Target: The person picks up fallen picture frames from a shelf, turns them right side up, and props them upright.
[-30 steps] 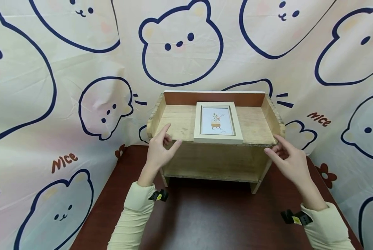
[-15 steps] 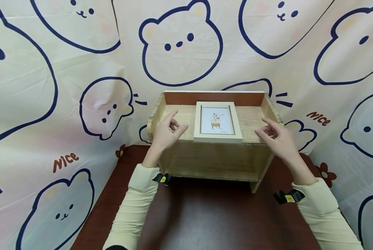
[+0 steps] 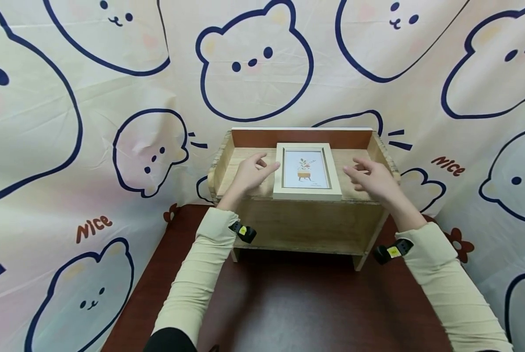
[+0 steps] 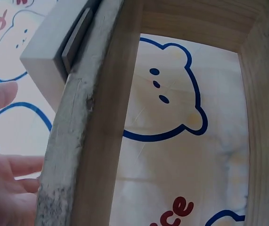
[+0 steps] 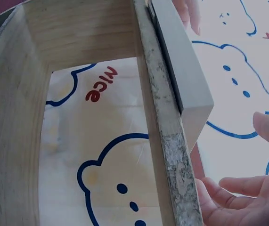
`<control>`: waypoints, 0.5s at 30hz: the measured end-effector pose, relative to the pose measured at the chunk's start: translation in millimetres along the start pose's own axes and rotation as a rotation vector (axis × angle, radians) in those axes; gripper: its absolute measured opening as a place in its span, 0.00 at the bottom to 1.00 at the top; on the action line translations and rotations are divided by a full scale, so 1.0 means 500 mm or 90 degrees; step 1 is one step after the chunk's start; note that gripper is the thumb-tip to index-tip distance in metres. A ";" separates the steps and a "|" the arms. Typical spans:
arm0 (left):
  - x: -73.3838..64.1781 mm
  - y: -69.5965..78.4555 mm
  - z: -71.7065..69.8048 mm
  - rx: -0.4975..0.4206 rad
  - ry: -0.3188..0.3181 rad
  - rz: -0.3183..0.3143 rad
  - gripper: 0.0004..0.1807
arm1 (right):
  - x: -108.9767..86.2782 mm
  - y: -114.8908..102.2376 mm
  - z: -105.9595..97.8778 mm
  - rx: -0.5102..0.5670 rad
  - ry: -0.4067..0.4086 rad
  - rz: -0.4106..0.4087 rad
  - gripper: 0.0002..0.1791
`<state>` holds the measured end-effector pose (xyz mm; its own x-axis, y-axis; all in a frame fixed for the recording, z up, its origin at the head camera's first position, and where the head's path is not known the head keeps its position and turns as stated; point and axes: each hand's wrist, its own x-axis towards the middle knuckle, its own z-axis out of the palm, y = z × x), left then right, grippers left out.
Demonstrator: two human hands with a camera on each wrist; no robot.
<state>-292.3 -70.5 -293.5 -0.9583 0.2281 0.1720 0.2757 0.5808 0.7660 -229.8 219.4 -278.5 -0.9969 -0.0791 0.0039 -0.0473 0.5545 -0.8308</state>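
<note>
Cream borders the picture frame (image 3: 307, 171), which lies face up at the middle of the wooden shelf unit's (image 3: 297, 225) top board, its lower border along the board's front edge and a potted-plant print inside. Your left hand (image 3: 253, 173) hovers just beside the frame's left border, thumb pointing toward it and spread from the fingers, gripping nothing. Your right hand (image 3: 370, 178) hangs near the right border with a gap between, its thumb and fingers likewise spread and nothing pinched. Around you the unit hems in the work: the left side panel (image 3: 219, 164) rises outside your left hand, the right side panel (image 3: 383, 159) outside your right, and a red-brown back panel (image 3: 302, 138) stands behind the frame. In each wrist view the board's rough front edge crosses the picture and hides part of your fingers. Your pale sleeves (image 3: 201, 274) carry black devices (image 3: 243, 231) at the cuffs. Beneath, the unit's feet stand on a dark red-brown table (image 3: 306, 303), with a backdrop (image 3: 253, 98) of blue-outlined bears behind and at both sides.
</note>
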 end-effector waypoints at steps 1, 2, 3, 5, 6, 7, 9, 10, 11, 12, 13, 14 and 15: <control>0.006 0.000 0.000 0.006 -0.006 -0.011 0.36 | 0.007 -0.003 0.000 0.009 -0.010 0.015 0.41; 0.011 0.001 0.001 0.013 -0.013 -0.021 0.36 | 0.014 -0.005 0.001 0.018 -0.018 0.031 0.41; 0.016 0.002 0.001 0.018 -0.022 -0.031 0.37 | 0.022 -0.007 0.002 0.026 -0.026 0.046 0.41; 0.025 0.005 0.001 0.031 -0.042 -0.051 0.37 | 0.036 -0.009 0.003 0.048 -0.042 0.072 0.41; 0.029 0.006 0.001 0.039 -0.051 -0.058 0.37 | 0.043 -0.011 0.004 0.057 -0.047 0.083 0.40; 0.032 0.009 0.002 0.042 -0.059 -0.067 0.38 | 0.049 -0.012 0.004 0.065 -0.054 0.093 0.41; 0.036 0.014 0.002 0.043 -0.075 -0.082 0.38 | 0.061 -0.015 0.005 0.078 -0.068 0.106 0.41; 0.038 0.017 0.002 0.044 -0.081 -0.089 0.39 | 0.066 -0.017 0.006 0.083 -0.073 0.110 0.41; 0.040 0.019 0.002 0.045 -0.087 -0.090 0.39 | 0.071 -0.019 0.008 0.082 -0.075 0.113 0.41; 0.042 0.020 0.002 0.049 -0.092 -0.089 0.39 | 0.075 -0.021 0.010 0.080 -0.077 0.115 0.41; 0.042 0.021 0.003 0.049 -0.097 -0.087 0.38 | 0.078 -0.023 0.012 0.071 -0.076 0.116 0.41; 0.044 0.021 0.004 0.055 -0.102 -0.078 0.36 | 0.082 -0.025 0.015 0.059 -0.073 0.117 0.41; 0.046 0.021 0.005 0.064 -0.106 -0.067 0.33 | 0.085 -0.026 0.018 0.042 -0.067 0.120 0.41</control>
<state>-311.3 -57.3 -283.3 -0.9589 0.2834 -0.0165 0.1890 0.6808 0.7077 -271.1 201.1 -272.5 -0.9753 -0.0669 -0.2107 0.1475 0.5129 -0.8457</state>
